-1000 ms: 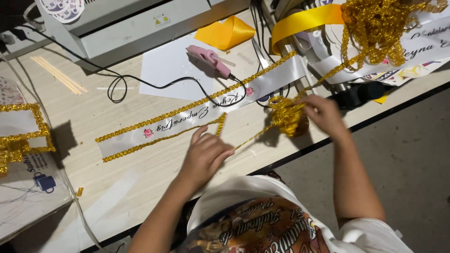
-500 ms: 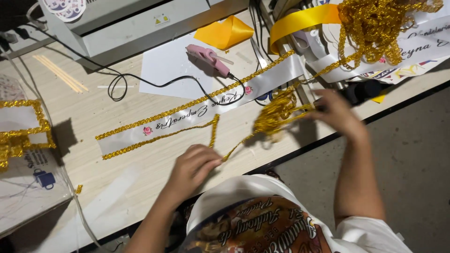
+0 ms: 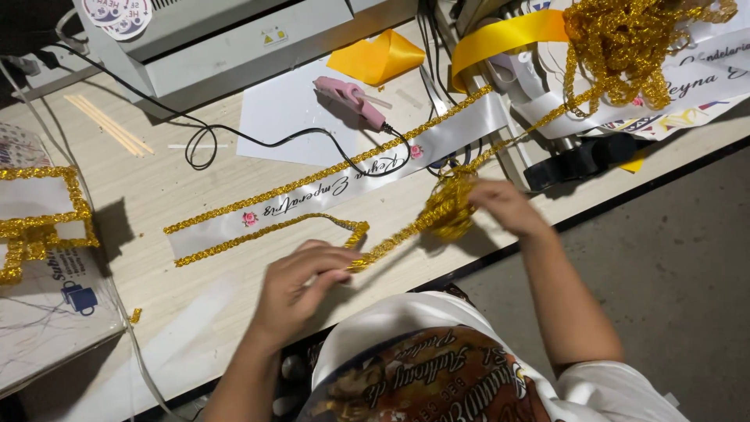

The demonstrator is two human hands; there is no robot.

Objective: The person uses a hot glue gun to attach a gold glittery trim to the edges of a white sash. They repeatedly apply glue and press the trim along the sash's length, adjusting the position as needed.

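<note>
— Gold glitter braid trim: where is it seen?

— It is stretched across the middle of the frame, from the left hand at lower centre up to the right hand right of centre. A bunched coil of the same trim is gathered just beside the right hand.

— What is found at the far left?

— A white panel edged in gold trim is laid at the left edge, on the pale wooden table.

— And the left hand's fingers?

— They are drawn together, pinched on the trim near its loose corner.

— What is laid above that hand?

— A long white satin sash with gold edging is spread slantwise across the centre; trim is already fixed along its upper edge, and partly along the lower one. Above it, a pink glue gun is rested on a white paper sheet, its black cord looped toward the left.

— And the right hand?

— It is blurred; its fingers appear closed on the coil, though the exact grip cannot be told.

— The upper right?

— A yellow satin ribbon and a heap of gold trim are piled there.
</note>
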